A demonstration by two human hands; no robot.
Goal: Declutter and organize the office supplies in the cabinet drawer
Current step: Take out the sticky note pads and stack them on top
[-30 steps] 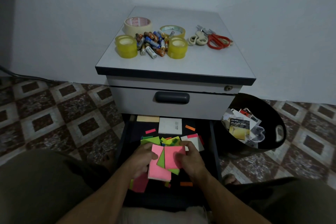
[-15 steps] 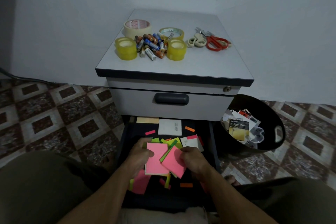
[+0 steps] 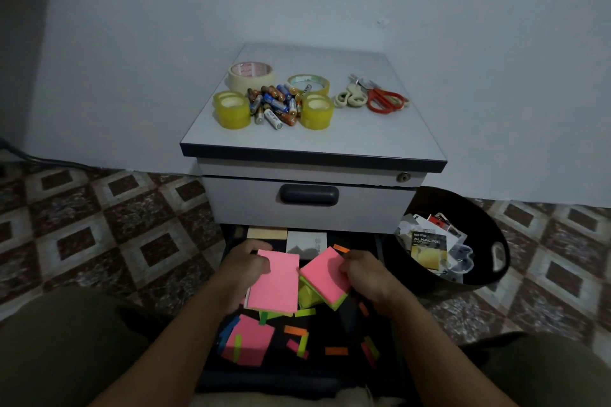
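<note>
Cabinet point(image 3: 310, 142) stands against the wall, its lower drawer point(image 3: 231, 274) pulled open toward you; upper drawer shut. A black bin point(image 3: 489, 225) of discarded packaging sits just right of the cabinet on the tiled floor. On the cabinet top: four tape rolls point(image 3: 231, 109) ringed around a heap of batteries point(image 3: 274, 104), with scissors point(image 3: 383, 99) apart to their right. Over the open drawer, your left hand point(image 3: 246, 271) grips a pink pad point(image 3: 274, 281) by its left edge, thumb on top. Your right hand point(image 3: 367, 274) pinches a second, tilted pad point(image 3: 325, 276), pink above and green below, at its right edge. The two pads nearly meet at their inner corners. In the drawer below lie another pink sheet point(image 3: 248, 344), a white pad point(image 3: 305, 243) at the back, and scattered orange, green and pink flags point(image 3: 336, 351).
</note>
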